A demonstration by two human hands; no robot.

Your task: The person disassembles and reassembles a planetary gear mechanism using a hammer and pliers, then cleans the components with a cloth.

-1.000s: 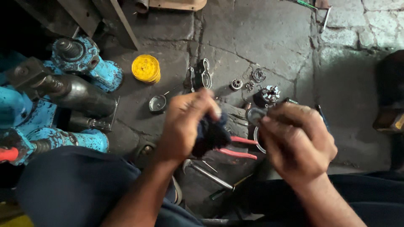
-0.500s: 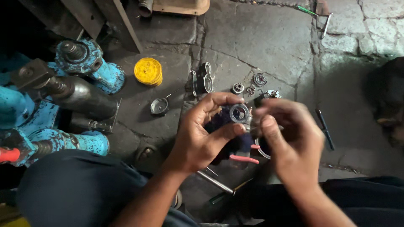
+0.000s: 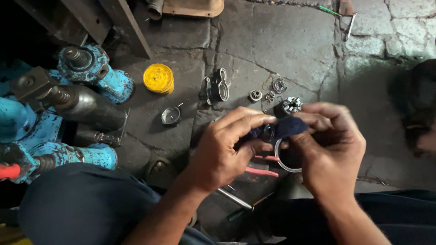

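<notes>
Floor: cracked grey stone, oil-stained, under everything.
Machine: blue castings with dark steel shafts, at far left, chipped paint.
Legs: dark trousers along the bottom edge, on both sides.
Right hand: curled, fingers closed over the right end of the cloth, thumb pressed against it from below.
Left hand: fingers laid along the top of the cloth, thumb beneath, pinching its left end.
Cloth: dark blue, bunched between both hands above the floor, wrapped around a small dark part; part mostly hidden, kind not clear.
Ring: thin metal hoop just under the hands, partly covered by the right one; held or lying, cannot tell.
Pliers: red handles, on the floor below the left hand.
Cap: yellow, round, ribbed, on the floor near the machine.
Bracket: grey metal piece with two loops, beyond the left hand.
Disc: small round metal piece left of the left hand.
Gears: several small toothed and round bits scattered just beyond the hands.
</notes>
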